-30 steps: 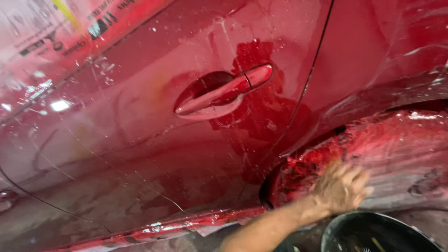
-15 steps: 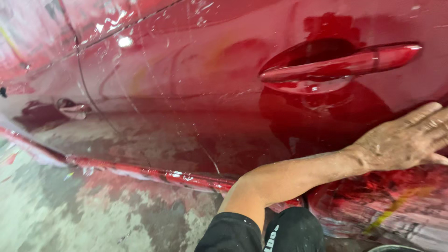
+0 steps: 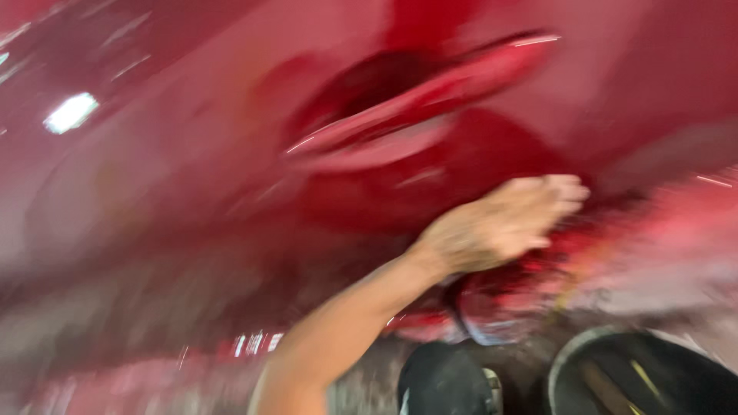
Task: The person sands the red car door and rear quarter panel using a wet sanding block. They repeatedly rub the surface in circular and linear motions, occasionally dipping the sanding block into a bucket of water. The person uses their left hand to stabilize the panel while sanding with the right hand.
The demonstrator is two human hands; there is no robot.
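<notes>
Hand point(image 3: 503, 223), the only one in view, reaches up from bottom centre w/ bare forearm, laid against the red car door point(image 3: 177, 192) just below the door handle point(image 3: 423, 100). Which hand it is, can't say for sure; looks like the right. Fingers seem loosely extended and together, flat to the panel, but motion blur smears them, so can't tell if anything is pinched underneath. Other hand out of frame. Handle sits upper centre, tilted up to the right, edges blurred. Below the hand, a dark round bucket point(image 3: 638, 376), cut off by the bottom edge, contents unclear. Beside it a dark shoe-like shape point(image 3: 442, 380), too blurred to confirm.
</notes>
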